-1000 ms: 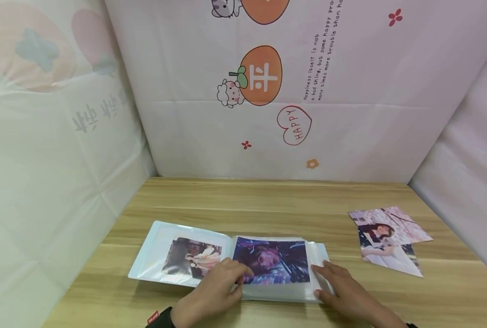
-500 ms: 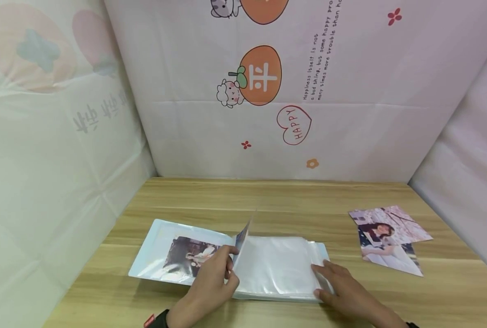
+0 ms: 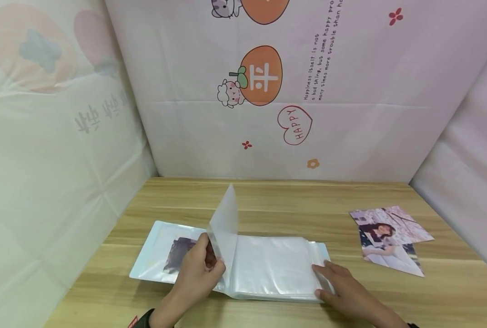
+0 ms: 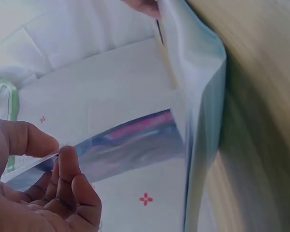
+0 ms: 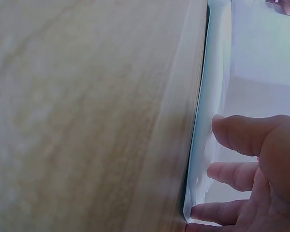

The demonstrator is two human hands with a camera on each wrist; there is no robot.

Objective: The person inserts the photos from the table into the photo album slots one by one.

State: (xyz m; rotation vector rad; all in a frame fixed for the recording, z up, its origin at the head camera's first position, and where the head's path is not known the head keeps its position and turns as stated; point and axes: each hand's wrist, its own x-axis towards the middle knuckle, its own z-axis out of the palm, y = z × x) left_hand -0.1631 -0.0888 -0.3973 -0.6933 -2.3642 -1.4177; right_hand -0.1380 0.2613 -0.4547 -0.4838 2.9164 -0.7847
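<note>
A photo album lies spread on the table, its right side showing a blank plastic sleeve page. My left hand pinches the edge of a raised sleeve page, which stands nearly upright and leans left. In the left wrist view, thumb and forefinger meet on that page, and a blue-purple photo shows in it. A dark photo in the left side of the album is partly hidden by this hand. My right hand rests its extended fingers on the album's right edge.
Two loose photos overlap on the wooden table at the right. White printed cloth hangs behind the table and along both sides.
The sleeve page with the blue-purple photo was lying flat, then lifted and swung left with my left hand. A blank sleeve was uncovered. My right hand stayed in place.
</note>
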